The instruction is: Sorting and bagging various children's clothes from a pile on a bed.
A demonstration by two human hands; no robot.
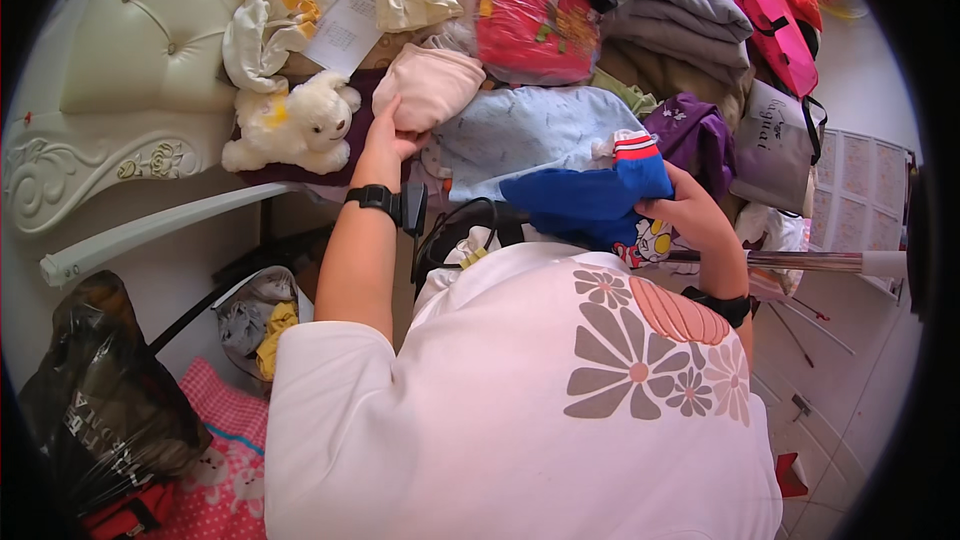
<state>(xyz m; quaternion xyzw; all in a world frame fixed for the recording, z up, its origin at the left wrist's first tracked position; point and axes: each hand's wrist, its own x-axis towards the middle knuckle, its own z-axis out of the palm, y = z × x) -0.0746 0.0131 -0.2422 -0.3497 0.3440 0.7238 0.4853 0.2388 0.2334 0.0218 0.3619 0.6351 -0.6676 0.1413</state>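
Note:
My left hand (393, 133) is at the lower left edge of a pale pink folded garment (431, 86), its fingers and thumb on the cloth. My right hand (694, 210) grips a blue garment (574, 199) with a red-and-white striped rib edge; a cartoon figure is printed on its lower part. Beneath and behind the blue garment spreads a light blue cloth (525, 127) with a small pattern. Just left of my left hand lies a white plush dog (300, 124) with a yellow bow.
Behind are a red textile in clear plastic (532, 15), grey folded padded clothing (675, 22), and a purple garment (694, 135). A silver bag (776, 146) stands right. A white rail (172, 229) and a black plastic bag (112, 397) are on the left.

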